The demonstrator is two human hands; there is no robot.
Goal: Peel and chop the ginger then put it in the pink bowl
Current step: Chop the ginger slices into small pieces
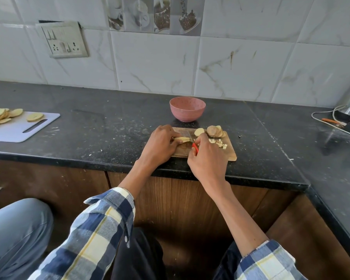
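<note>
- While the left hand (162, 144) pins the ginger (181, 139) on the board (229, 153), the right hand (207, 158) grips the knife (194, 147), blade on it.
- Chopped bits (220, 143) lie right; the bowl (187, 108) stands behind.

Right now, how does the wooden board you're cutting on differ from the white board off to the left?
The wooden cutting board is brown and lies under both hands, straight in front; the white cutting board is pale, has a slot handle, and lies apart at the far left, untouched. The wooden one carries ginger pieces and small chopped bits; the white one carries pale round slices. Both lie flat on the dark counter.
</note>
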